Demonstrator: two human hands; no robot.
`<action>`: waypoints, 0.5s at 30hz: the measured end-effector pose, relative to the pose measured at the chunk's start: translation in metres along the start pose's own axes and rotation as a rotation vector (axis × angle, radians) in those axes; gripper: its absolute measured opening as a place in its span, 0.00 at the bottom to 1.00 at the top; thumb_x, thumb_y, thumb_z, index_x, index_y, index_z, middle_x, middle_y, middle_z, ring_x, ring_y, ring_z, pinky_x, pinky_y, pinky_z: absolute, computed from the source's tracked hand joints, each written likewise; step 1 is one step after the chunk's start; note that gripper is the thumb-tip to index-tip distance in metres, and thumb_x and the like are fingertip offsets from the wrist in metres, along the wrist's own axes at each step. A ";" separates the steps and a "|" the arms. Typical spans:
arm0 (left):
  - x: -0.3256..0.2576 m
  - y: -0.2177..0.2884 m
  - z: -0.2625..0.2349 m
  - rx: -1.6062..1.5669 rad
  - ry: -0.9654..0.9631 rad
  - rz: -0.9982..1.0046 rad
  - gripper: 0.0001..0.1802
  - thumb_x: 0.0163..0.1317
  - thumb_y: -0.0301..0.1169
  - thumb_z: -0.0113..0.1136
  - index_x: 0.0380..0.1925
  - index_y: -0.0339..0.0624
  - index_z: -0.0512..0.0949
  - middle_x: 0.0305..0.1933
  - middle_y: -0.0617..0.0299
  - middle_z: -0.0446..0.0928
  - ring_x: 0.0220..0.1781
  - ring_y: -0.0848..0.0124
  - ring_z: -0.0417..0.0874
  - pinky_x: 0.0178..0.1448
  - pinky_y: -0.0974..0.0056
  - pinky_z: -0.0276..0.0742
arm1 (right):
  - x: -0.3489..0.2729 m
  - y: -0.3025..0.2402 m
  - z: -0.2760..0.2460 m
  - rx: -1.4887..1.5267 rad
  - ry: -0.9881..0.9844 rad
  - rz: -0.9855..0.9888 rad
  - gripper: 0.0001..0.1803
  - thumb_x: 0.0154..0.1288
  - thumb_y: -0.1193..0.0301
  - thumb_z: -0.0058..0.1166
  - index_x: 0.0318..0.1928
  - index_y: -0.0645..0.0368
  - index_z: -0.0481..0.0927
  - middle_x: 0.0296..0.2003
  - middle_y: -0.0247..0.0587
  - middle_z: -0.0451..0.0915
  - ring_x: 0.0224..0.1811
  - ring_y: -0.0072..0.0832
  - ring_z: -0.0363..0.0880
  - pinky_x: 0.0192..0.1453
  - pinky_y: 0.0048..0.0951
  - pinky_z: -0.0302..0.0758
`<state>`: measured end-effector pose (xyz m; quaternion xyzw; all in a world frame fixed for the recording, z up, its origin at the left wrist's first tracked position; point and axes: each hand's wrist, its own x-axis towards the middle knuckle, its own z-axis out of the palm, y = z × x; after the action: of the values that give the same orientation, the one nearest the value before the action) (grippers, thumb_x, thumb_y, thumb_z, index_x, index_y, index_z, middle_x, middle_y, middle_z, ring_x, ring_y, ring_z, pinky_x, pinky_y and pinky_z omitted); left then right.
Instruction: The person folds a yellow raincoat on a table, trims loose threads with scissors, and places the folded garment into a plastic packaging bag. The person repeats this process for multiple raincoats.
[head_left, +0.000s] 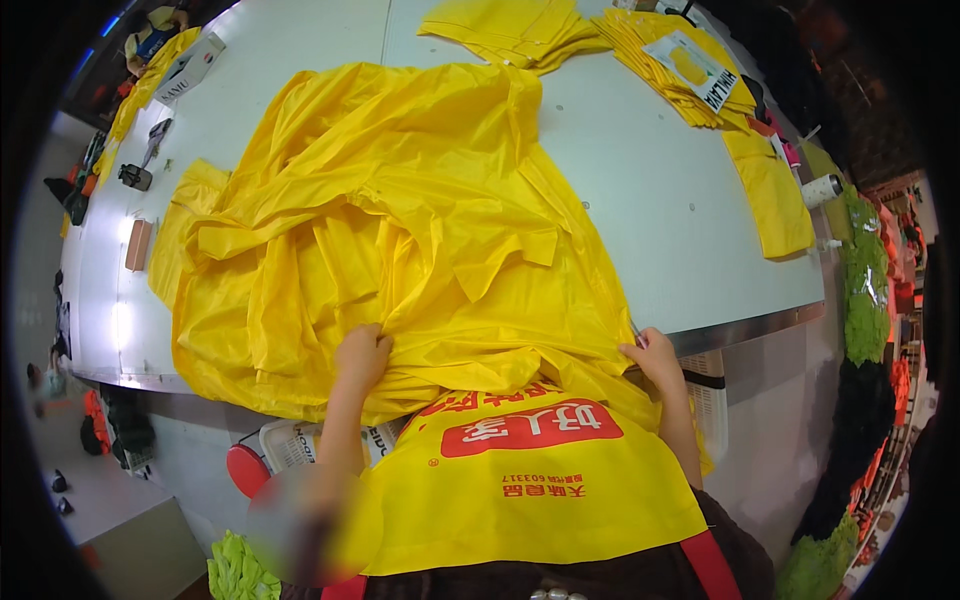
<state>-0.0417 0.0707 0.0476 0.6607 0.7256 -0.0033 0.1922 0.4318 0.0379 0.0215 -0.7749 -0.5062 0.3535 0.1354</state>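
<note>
Yellow, thin and glossy, a large plastic garment [400, 230] lies crumpled and spread over the pale desk [650, 180], its near hem hanging over the desk's front edge toward the person. The left hand [362, 352] rests on the near part of the garment, fingers curled into a bunch of the material, so its grip is closed on a fold of it. The right hand [655, 357] sits at the garment's right hem, right at the desk's metal edge, with the fingers pinching the hem; that grip too is closed on the yellow sheet. Both forearms come up from the lower edge over a yellow apron [520, 480] with a red printed patch.

At the far side of the desk lie two stacks of folded yellow pieces [520, 30], the right stack topped by a packaged one with a printed card [695, 65]. A white cup [820, 188] stands near the desk's right edge. On the left side, well apart from the hands, sit a small brown block [138, 245] and a dark tool [135, 176].
</note>
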 end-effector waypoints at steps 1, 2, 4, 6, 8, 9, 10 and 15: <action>-0.002 0.007 -0.010 -0.004 0.033 -0.017 0.14 0.53 0.39 0.57 0.33 0.41 0.77 0.31 0.50 0.78 0.36 0.54 0.79 0.40 0.54 0.73 | -0.005 -0.003 -0.003 0.016 0.010 0.005 0.17 0.48 0.65 0.63 0.27 0.63 0.70 0.22 0.40 0.72 0.25 0.26 0.69 0.30 0.29 0.69; -0.004 0.016 -0.021 -0.005 0.072 -0.036 0.13 0.53 0.38 0.58 0.34 0.41 0.77 0.32 0.50 0.78 0.37 0.55 0.79 0.40 0.55 0.74 | -0.004 -0.014 -0.010 0.055 0.083 -0.016 0.17 0.49 0.65 0.63 0.27 0.64 0.70 0.22 0.39 0.72 0.25 0.25 0.69 0.30 0.29 0.69; 0.019 0.048 -0.043 -0.196 0.325 0.161 0.11 0.54 0.34 0.58 0.35 0.40 0.77 0.33 0.51 0.78 0.37 0.55 0.79 0.41 0.56 0.74 | 0.020 -0.050 -0.018 0.136 0.251 -0.062 0.16 0.50 0.66 0.62 0.26 0.64 0.70 0.22 0.39 0.73 0.24 0.23 0.68 0.30 0.28 0.69; 0.054 0.086 -0.051 -0.363 0.522 0.386 0.10 0.54 0.30 0.58 0.36 0.39 0.76 0.32 0.52 0.78 0.37 0.56 0.79 0.40 0.58 0.74 | 0.065 -0.082 -0.013 0.223 0.313 -0.157 0.16 0.50 0.64 0.62 0.30 0.63 0.73 0.23 0.44 0.74 0.25 0.30 0.73 0.32 0.29 0.71; 0.089 0.120 -0.043 -0.437 0.517 0.525 0.12 0.54 0.30 0.59 0.37 0.39 0.75 0.35 0.54 0.78 0.41 0.57 0.78 0.43 0.59 0.74 | 0.119 -0.111 0.006 0.206 0.373 -0.295 0.17 0.50 0.62 0.61 0.32 0.64 0.75 0.26 0.47 0.77 0.29 0.38 0.76 0.35 0.34 0.72; 0.105 0.127 -0.030 -0.438 0.447 0.523 0.14 0.53 0.33 0.60 0.39 0.40 0.75 0.38 0.55 0.78 0.45 0.58 0.77 0.47 0.58 0.73 | 0.143 -0.129 0.019 0.133 0.399 -0.327 0.18 0.50 0.61 0.60 0.33 0.64 0.75 0.28 0.49 0.78 0.32 0.42 0.77 0.37 0.37 0.73; 0.118 0.132 -0.018 -0.233 0.327 0.493 0.19 0.51 0.37 0.61 0.42 0.41 0.75 0.43 0.55 0.76 0.49 0.58 0.75 0.52 0.56 0.69 | 0.162 -0.141 0.030 0.056 0.431 -0.352 0.18 0.51 0.60 0.59 0.33 0.64 0.75 0.29 0.51 0.79 0.34 0.46 0.77 0.39 0.39 0.73; 0.141 0.116 0.014 0.002 0.141 0.357 0.42 0.41 0.53 0.66 0.56 0.45 0.68 0.64 0.51 0.62 0.68 0.57 0.58 0.69 0.50 0.50 | 0.208 -0.161 0.057 0.019 0.208 -0.283 0.16 0.50 0.62 0.59 0.31 0.64 0.76 0.29 0.51 0.79 0.34 0.45 0.77 0.38 0.39 0.72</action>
<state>0.0661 0.2171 0.0238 0.7775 0.6088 0.0764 0.1378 0.3313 0.2851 -0.0137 -0.7269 -0.5904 0.2533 0.2427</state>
